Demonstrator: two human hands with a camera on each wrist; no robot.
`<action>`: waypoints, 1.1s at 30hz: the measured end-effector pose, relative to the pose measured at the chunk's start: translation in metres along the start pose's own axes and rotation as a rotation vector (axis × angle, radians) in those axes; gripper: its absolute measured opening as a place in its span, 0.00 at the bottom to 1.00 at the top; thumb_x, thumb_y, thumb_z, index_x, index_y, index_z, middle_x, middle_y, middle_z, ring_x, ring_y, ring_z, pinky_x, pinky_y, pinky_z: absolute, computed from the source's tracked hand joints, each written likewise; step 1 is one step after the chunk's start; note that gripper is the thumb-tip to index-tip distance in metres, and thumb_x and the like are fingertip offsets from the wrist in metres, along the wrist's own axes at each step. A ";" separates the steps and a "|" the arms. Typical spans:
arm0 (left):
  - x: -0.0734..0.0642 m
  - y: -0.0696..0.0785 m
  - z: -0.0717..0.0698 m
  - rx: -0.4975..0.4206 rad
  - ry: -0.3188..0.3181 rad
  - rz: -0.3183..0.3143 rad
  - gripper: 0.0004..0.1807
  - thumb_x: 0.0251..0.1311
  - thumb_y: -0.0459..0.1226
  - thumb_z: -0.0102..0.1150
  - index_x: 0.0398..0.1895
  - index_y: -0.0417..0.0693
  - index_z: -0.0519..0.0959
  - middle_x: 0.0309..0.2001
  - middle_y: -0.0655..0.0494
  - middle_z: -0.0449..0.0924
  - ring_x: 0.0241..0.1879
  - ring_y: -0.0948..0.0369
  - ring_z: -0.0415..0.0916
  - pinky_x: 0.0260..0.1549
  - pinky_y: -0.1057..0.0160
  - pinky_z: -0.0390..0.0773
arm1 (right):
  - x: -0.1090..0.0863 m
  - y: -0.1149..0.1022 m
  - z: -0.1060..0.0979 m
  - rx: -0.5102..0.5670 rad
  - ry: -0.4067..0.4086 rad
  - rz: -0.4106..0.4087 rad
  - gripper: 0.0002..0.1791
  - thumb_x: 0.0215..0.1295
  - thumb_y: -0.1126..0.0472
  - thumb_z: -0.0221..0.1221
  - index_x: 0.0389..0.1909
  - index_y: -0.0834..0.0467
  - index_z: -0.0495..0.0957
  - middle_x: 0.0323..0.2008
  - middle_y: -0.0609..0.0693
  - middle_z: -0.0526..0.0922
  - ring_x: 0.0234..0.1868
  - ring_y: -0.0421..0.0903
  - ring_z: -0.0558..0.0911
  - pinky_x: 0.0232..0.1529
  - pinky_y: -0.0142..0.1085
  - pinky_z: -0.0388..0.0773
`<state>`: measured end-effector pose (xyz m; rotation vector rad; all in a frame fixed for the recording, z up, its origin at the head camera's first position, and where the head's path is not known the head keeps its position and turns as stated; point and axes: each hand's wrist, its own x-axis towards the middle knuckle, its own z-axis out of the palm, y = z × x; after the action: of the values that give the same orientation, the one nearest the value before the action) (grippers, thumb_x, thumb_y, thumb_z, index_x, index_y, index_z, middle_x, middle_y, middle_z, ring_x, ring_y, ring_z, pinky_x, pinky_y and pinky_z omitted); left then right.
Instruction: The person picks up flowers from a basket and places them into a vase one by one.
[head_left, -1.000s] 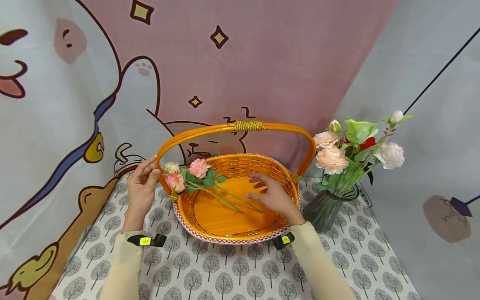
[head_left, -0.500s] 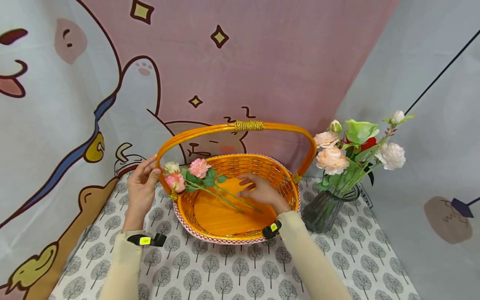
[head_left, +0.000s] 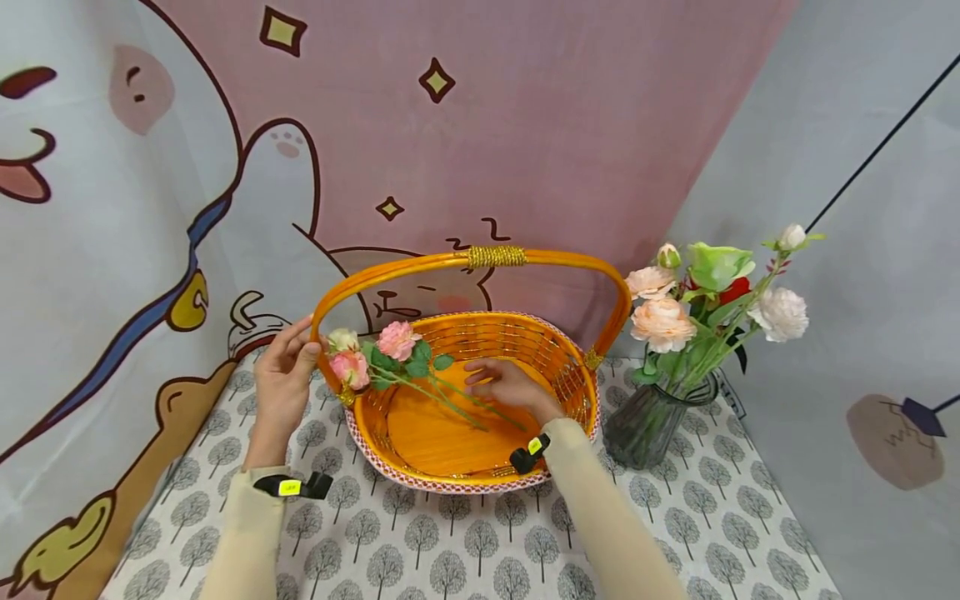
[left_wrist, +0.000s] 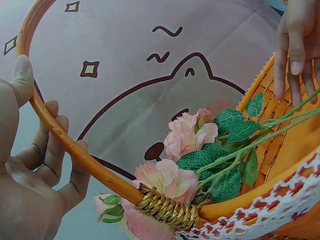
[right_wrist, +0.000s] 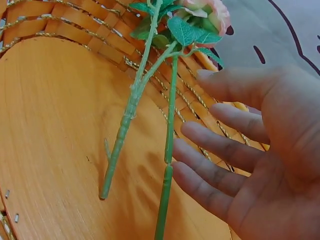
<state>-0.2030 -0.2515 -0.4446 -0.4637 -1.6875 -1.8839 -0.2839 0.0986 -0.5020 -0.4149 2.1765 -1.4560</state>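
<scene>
An orange woven basket (head_left: pixel 442 450) with a tall arched handle (head_left: pixel 405 267) stands on the table. My left hand (head_left: pixel 283 387) holds the handle's left side; in the left wrist view the thumb and fingers (left_wrist: pixel 54 145) lie along it. Artificial flowers lean over the basket's left rim: a pink bloom (head_left: pixel 398 340), a pink-coral bloom (head_left: pixel 349 368) and a pale one (head_left: pixel 343 338). Their green stems (right_wrist: pixel 117 145) slant down into the basket. My right hand (head_left: pixel 510 387) is inside the basket with fingers spread, fingertips right beside the longer stem (right_wrist: pixel 171 110); nothing is gripped.
To the basket's right, a dark glass vase (head_left: pixel 651 425) holds peach, white, green and red flowers (head_left: pixel 663 325). A tree-patterned cloth (head_left: pixel 420 529) covers the table. Behind hangs a pink and grey cartoon backdrop (head_left: pixel 562 125).
My right hand has moved left and slightly down inside the basket, nearer to the stems. The left hand keeps its hold on the handle, and the flowers stay in place.
</scene>
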 end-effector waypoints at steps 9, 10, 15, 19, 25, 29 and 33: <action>0.000 -0.002 0.000 0.030 0.011 -0.005 0.20 0.72 0.29 0.54 0.66 0.39 0.77 0.40 0.57 0.86 0.42 0.63 0.82 0.43 0.74 0.81 | 0.009 0.008 0.004 -0.048 -0.043 -0.014 0.24 0.75 0.58 0.60 0.68 0.60 0.74 0.55 0.56 0.84 0.56 0.59 0.84 0.57 0.52 0.81; 0.000 -0.002 0.000 0.028 0.010 -0.002 0.20 0.72 0.29 0.54 0.66 0.39 0.77 0.40 0.58 0.86 0.42 0.63 0.82 0.44 0.74 0.81 | 0.009 0.009 0.005 -0.064 -0.047 -0.017 0.23 0.75 0.58 0.60 0.67 0.59 0.76 0.54 0.55 0.85 0.56 0.59 0.84 0.57 0.51 0.81; 0.000 -0.002 0.000 0.011 0.015 -0.005 0.20 0.72 0.29 0.55 0.66 0.39 0.77 0.40 0.59 0.86 0.42 0.63 0.82 0.43 0.73 0.81 | 0.012 0.011 0.007 -0.108 -0.041 -0.015 0.18 0.74 0.58 0.62 0.61 0.54 0.82 0.51 0.53 0.86 0.53 0.54 0.85 0.56 0.47 0.81; -0.001 -0.001 0.001 0.008 0.026 -0.012 0.20 0.72 0.30 0.55 0.66 0.38 0.77 0.40 0.60 0.86 0.42 0.64 0.82 0.43 0.73 0.82 | 0.011 0.011 0.007 -0.124 -0.033 -0.028 0.15 0.74 0.62 0.60 0.58 0.55 0.84 0.51 0.55 0.87 0.52 0.55 0.85 0.54 0.46 0.82; -0.002 0.000 0.001 -0.008 0.028 -0.018 0.21 0.71 0.30 0.55 0.66 0.38 0.77 0.41 0.55 0.86 0.42 0.64 0.83 0.44 0.74 0.82 | 0.008 0.009 0.010 -0.187 -0.021 -0.037 0.13 0.75 0.63 0.60 0.55 0.55 0.86 0.50 0.54 0.88 0.50 0.50 0.86 0.55 0.46 0.83; -0.002 0.000 0.001 -0.009 0.027 -0.022 0.21 0.72 0.30 0.56 0.66 0.38 0.77 0.42 0.53 0.86 0.42 0.63 0.83 0.44 0.74 0.82 | 0.008 0.010 0.009 -0.251 -0.042 -0.052 0.14 0.76 0.64 0.58 0.56 0.56 0.85 0.51 0.54 0.88 0.49 0.46 0.85 0.54 0.43 0.83; -0.002 0.001 0.001 -0.011 0.028 -0.029 0.21 0.72 0.30 0.56 0.66 0.38 0.77 0.42 0.55 0.85 0.42 0.64 0.83 0.44 0.74 0.82 | 0.008 0.010 0.008 -0.231 -0.040 -0.067 0.13 0.76 0.65 0.56 0.56 0.58 0.83 0.46 0.53 0.86 0.48 0.54 0.84 0.46 0.40 0.81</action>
<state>-0.2013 -0.2502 -0.4450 -0.4171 -1.6753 -1.9126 -0.2858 0.0924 -0.5150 -0.5960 2.3268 -1.2219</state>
